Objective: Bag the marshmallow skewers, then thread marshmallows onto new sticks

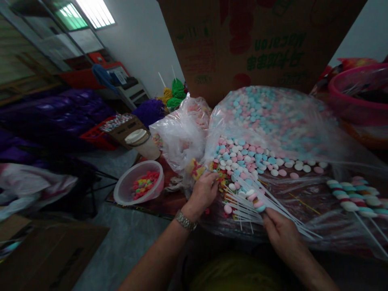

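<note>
My right hand [282, 229] is closed on a marshmallow skewer [256, 201], a short stack of pink, white and blue discs on a stick. Below that stack lies a fan of loose white sticks [242, 208]. My left hand [203, 190], with a metal watch on the wrist, has its fingers drawn together beside small red, yellow and green pieces [223, 180]. Whatever those fingers hold is too small to make out. Just beyond both hands, pink, white and blue marshmallows [242, 155] spill from a large clear plastic bag [273, 117].
Finished marshmallow skewers [357, 196] lie at the right. A translucent bowl [118, 190] of colourful pieces stands on the left, with a lidded bucket [145, 145] behind it. A big cardboard box [212, 52] rises at the back, and a pink basin [354, 109] is at far right.
</note>
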Available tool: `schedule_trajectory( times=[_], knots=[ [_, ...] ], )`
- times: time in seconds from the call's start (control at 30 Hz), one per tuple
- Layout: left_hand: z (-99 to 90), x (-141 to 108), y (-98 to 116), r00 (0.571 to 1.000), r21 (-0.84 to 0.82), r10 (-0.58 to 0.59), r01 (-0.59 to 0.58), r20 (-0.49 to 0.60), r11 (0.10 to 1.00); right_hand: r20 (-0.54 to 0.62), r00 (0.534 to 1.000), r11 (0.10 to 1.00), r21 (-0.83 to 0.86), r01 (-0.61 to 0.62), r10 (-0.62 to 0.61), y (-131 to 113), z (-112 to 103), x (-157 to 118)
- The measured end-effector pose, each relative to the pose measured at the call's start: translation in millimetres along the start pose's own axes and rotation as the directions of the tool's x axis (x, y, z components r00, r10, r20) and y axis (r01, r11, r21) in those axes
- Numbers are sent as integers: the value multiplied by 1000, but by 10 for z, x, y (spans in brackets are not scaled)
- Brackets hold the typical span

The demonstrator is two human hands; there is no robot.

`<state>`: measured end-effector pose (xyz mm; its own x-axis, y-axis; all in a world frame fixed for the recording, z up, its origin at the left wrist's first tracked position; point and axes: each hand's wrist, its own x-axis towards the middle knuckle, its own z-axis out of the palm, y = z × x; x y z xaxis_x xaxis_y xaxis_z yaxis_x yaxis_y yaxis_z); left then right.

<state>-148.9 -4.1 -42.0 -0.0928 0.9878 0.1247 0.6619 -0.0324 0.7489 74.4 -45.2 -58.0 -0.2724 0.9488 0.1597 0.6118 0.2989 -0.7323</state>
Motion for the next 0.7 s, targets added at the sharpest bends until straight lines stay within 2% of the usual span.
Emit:
schedule_trajectory(
  times=[0.07,0.13,0.4,0.53,0.7],
  knots=[
    [-84,100,-177,995,213,76,-89,70,973,6,1000,1000,22,17,-17,-30,59,-31],
    [-107,153,-279,992,252,90,-109,87,962,-2,999,999,18,34,-33,-63,130,-58],
    [-81,192,-299,999,142,34,-31,-19,989,55,997,998,-24,58,-56,-92,228,-43],
    [-68,171,-299,996,17,-28,29,-87,999,55,998,999,-18,32,-31,-77,239,-54],
    [-92,56,-280,984,-143,-130,112,-120,983,53,999,1000,-16,13,-12,-92,226,-37]
  ],
)
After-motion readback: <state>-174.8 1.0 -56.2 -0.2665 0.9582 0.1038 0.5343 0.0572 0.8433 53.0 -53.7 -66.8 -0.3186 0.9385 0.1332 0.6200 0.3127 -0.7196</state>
